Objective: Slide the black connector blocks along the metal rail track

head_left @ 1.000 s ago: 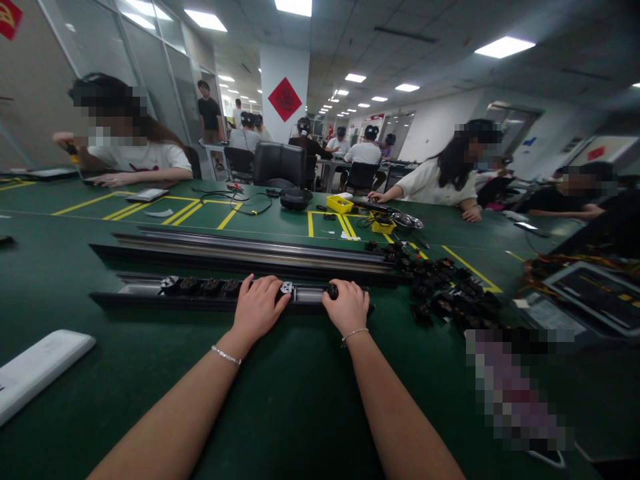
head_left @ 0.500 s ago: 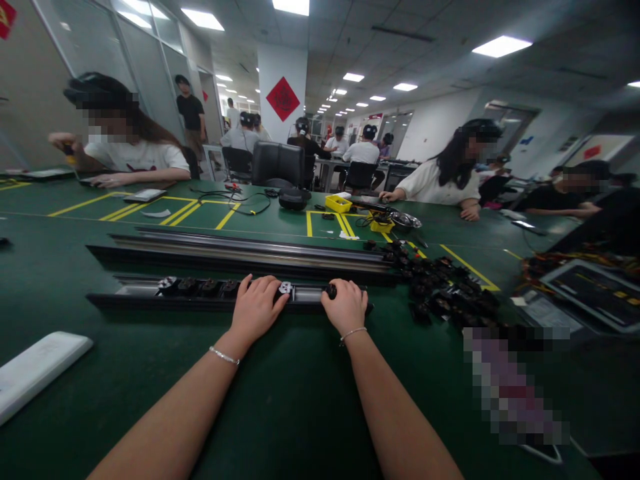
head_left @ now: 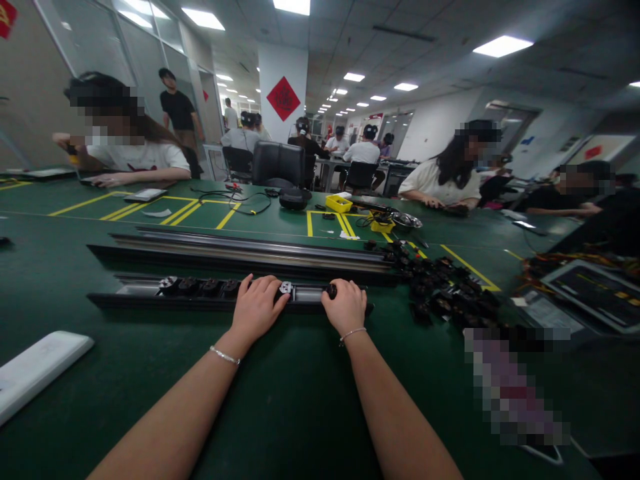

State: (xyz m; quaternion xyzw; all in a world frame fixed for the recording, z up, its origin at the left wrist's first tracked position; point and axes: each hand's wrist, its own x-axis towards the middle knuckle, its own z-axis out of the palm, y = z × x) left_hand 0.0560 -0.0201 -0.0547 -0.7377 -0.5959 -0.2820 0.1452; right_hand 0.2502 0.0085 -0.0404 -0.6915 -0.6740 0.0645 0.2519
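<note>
A long black metal rail point(head_left: 140, 298) lies across the green table in front of me, with several black socket modules point(head_left: 200, 287) seated in its left half. My left hand point(head_left: 257, 307) rests on the rail, fingers curled over a module with a white face point(head_left: 286, 288). My right hand point(head_left: 345, 305) is closed over the rail's right part, fingertips on a small black module point(head_left: 332, 291). Both wrists wear thin bracelets.
More long rails point(head_left: 250, 252) lie just behind. A heap of loose black modules point(head_left: 445, 287) sits to the right. A white flat bar point(head_left: 35, 372) lies at the left edge, trays point(head_left: 590, 293) at far right, yellow bins point(head_left: 339, 203) behind. Several people work at the table's far side.
My hands have stayed on the rail. A person in black walks left in the background, and the seated person at right has drawn an arm in.
</note>
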